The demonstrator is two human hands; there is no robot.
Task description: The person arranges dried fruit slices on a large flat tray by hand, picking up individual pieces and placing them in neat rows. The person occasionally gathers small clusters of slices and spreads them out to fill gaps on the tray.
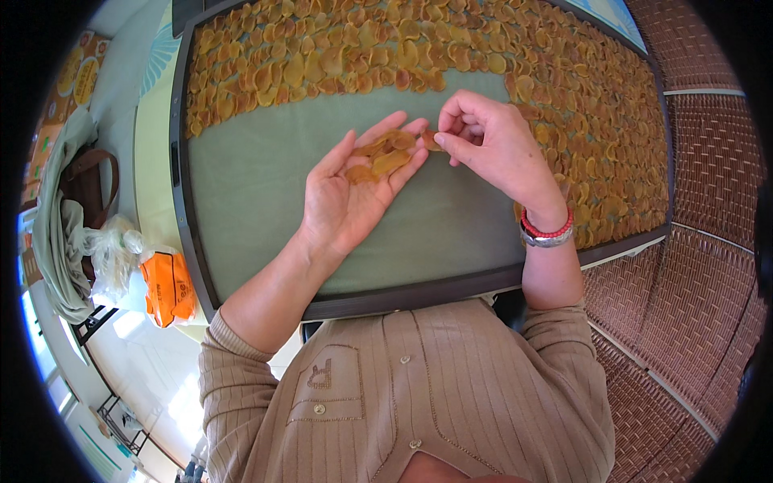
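Note:
Palm up, my left hand holds several thin amber dried slices over the green surface of a dark-framed tray. My right hand, with a red bead bracelet and a silver bangle at the wrist, pinches one reddish-amber slice between thumb and finger, beside the left fingertips. Many similar slices lie close together in rows along the tray's far part and right side. What kind of food the slices are, I cannot tell.
Left of the tray are an orange plastic bag, a clear plastic bag, a brown bag strap and grey-green cloth. A brown woven screen stands at the right. The tray's raised dark frame runs before my body.

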